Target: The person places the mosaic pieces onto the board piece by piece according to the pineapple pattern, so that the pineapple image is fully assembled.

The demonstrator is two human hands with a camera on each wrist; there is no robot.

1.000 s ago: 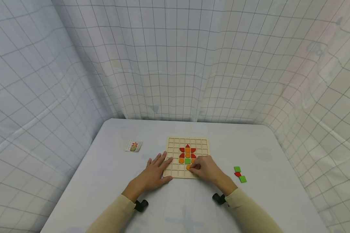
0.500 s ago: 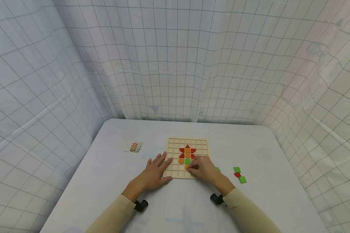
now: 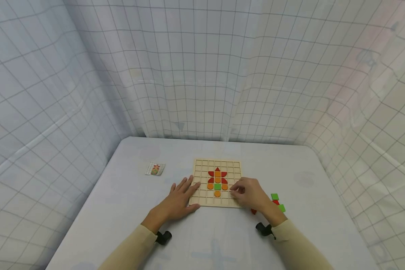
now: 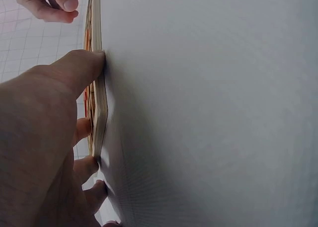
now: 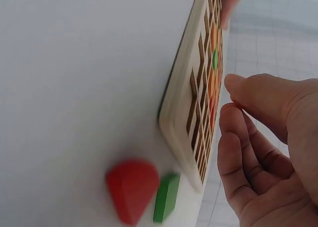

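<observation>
A wooden grid board (image 3: 202, 201) lies on the table with a figure of red, orange and green pieces in its cells. A lone orange disc (image 3: 217, 194) sits in a cell below the green square (image 3: 217, 186). My left hand (image 3: 177, 204) rests with spread fingers at the board's left edge, and its thumb (image 4: 89, 65) touches the front corner. Over the board's right side is my right hand (image 3: 251, 193), fingers loosely bent. In the right wrist view a gap shows between thumb (image 5: 263, 95) and forefinger, with nothing held.
Right of the board lie a red rounded piece (image 5: 131, 187) and a green piece (image 5: 166, 197). Farther right are two green squares (image 3: 275, 196) with a red piece (image 3: 275, 202) between them. A pattern card (image 3: 155, 169) lies at the back left. Grid-lined curtains (image 3: 202, 75) surround the table.
My right hand has let go of the orange disc, which now lies in its cell below the green square, and has moved right. The left hand has stayed put.
</observation>
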